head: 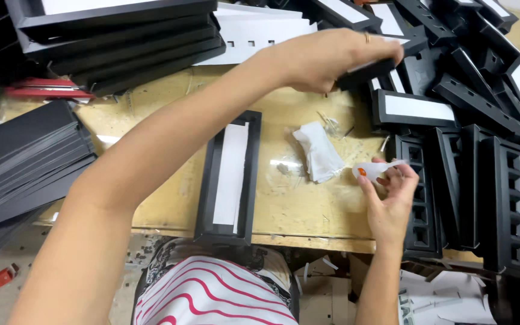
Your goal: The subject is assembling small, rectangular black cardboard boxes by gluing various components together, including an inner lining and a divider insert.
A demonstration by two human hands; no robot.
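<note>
Biggest worry is the tray heap (482,120) at the right sliding if jostled, since the left hand (326,57) is gripping a black tray (368,72) at its edge. Right hand (389,192) pinches a small glue bottle (375,170) near the tissue (319,150); might drip on the bench (296,204).

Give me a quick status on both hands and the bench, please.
Left hand gripping a black tray piece at the pile. Right hand holding a small white glue bottle. Open black tray and crumpled cloth between them.

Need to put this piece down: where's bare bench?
Bare bench lies between the open tray and the white cloth, and below the cloth. The right side is crowded with black trays; stacks fill the left.
</note>
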